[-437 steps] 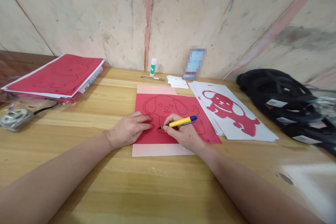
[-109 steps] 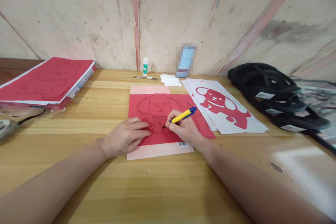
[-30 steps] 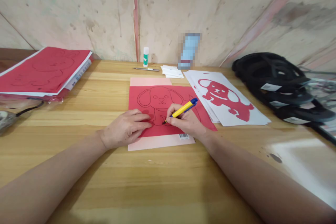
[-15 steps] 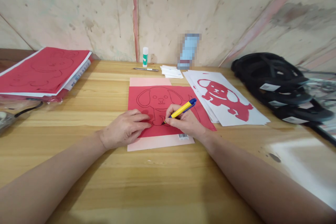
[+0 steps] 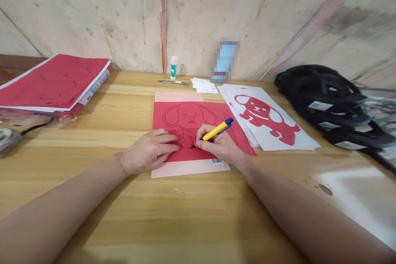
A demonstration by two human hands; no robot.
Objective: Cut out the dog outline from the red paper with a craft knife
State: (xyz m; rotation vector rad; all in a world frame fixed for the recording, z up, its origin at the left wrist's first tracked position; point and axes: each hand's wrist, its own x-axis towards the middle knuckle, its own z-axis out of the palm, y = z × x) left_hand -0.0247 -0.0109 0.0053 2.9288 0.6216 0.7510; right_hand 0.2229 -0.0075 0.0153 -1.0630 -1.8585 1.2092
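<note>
Head camera looks down on a wooden table [image 5: 185, 214] set against a stained wall [image 5: 93, 8]. At the right edge lies a heap of black bands [image 5: 328, 103] with white labels, and at the far left a stack of red sheets [image 5: 52, 82] rests on white paper. Right of centre, a pile of white sheets [image 5: 278, 132] carries a red dog cut-out [image 5: 262, 117] on top. In the middle, a red sheet [image 5: 185, 121] with a dog outline drawn in black lies on a pale pink backing [image 5: 185, 169] that shows above and below it.

The left hand [image 5: 150, 150] lies flat on the red sheet's lower left part, fingers spread a little, pressing it down. The right hand [image 5: 218, 146] is closed around a yellow and blue tool [image 5: 216, 130], perhaps a pen or a craft knife; its dark tip touches the red sheet at the drawn dog's legs, just beside the left fingertips.

Along the wall stand a glue stick [image 5: 173, 67] and a blurred blue object [image 5: 224, 60], with a thin pen [image 5: 175, 82] and some folded white slips [image 5: 204, 86] lying near them.
</note>
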